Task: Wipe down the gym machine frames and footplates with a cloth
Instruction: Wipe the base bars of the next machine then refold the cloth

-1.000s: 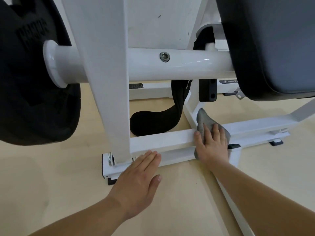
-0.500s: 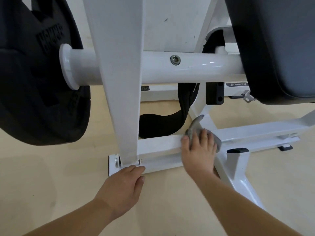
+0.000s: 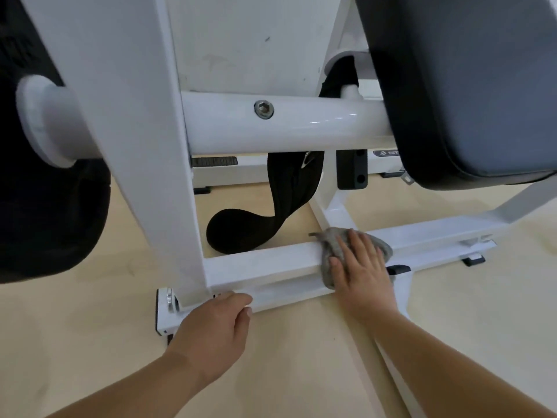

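Grey crumpled cloth [image 3: 331,245] lies on top face of white square-tube base rail [image 3: 262,262], at junction where white cross member [image 3: 328,214] runs off toward far side. Right hand [image 3: 364,273] flat on cloth, fingers straight, spread, pressing down. Rail's long axis runs left-right, rising slightly to right. Left hand [image 3: 217,324] at foot of white upright post [image 3: 144,146], fingers curled against rail's lower edge; grip or mere bracing unclear. Bare rail stretch lies between hands, left of cloth. Judgement: next stroke follows axis leftward; right hand nearer.
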The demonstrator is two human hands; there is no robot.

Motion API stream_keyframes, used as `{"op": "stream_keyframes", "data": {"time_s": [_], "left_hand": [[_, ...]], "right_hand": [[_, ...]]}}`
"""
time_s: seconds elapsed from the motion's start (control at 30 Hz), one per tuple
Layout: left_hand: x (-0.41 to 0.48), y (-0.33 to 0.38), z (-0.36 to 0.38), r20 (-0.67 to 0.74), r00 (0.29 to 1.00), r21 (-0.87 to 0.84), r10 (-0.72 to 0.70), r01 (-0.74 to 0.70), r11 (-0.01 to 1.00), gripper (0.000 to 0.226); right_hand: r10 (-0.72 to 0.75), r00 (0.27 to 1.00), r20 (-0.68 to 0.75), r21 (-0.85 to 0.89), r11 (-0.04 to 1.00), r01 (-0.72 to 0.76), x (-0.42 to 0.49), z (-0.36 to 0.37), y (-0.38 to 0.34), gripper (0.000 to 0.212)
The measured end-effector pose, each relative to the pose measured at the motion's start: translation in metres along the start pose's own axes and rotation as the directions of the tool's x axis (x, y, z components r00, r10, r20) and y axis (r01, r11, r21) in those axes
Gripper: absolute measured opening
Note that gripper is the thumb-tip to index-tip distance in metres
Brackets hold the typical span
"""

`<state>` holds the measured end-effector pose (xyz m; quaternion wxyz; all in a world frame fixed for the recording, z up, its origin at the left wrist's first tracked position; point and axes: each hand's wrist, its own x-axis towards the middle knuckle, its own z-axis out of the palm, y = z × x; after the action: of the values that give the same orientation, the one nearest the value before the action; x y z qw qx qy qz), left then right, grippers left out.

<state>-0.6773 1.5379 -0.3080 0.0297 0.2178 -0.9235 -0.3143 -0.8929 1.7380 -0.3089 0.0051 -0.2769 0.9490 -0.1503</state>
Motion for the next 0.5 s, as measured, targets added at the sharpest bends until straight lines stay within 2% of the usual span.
{"op": "stream_keyframes", "data": {"time_s": [0.1, 0.17, 0.23, 0.3, 0.4, 0.5], "left_hand": [[0.007, 0.012, 0.005, -0.031, 0.999, -0.051, -0.028, 0.026, 0.998, 0.029], [0.007, 0.016, 0.007, -0.048, 0.998, -0.084, -0.050, 0.045, 0.995, 0.033], [0.006, 0.015, 0.007, -0.050, 0.997, -0.110, -0.066, 0.060, 0.992, 0.033], [0.004, 0.012, 0.006, -0.043, 0.997, -0.124, -0.068, 0.062, 0.990, 0.029], [0.000, 0.004, 0.002, -0.061, 0.995, -0.136, -0.080, 0.071, 0.988, 0.027], [-0.006, -0.006, -0.001, -0.052, 0.995, -0.131, -0.085, 0.077, 0.988, 0.027]], "right_hand": [[0.330, 0.942, 0.058, 0.198, 0.921, -0.335, 0.014, -0.015, 0.007, 0.055], [0.428, 0.900, 0.084, 0.161, 0.885, -0.436, 0.026, -0.012, -0.002, 0.056], [0.423, 0.904, 0.061, 0.118, 0.897, -0.427, 0.028, -0.001, -0.027, 0.058], [0.439, 0.897, 0.047, 0.266, 0.860, -0.435, 0.014, 0.009, -0.061, 0.068], [0.382, 0.920, 0.090, 0.506, 0.778, -0.372, -0.011, 0.029, -0.105, 0.068], [0.364, 0.927, 0.088, 0.595, 0.727, -0.342, -0.016, 0.033, -0.111, 0.076]]}}
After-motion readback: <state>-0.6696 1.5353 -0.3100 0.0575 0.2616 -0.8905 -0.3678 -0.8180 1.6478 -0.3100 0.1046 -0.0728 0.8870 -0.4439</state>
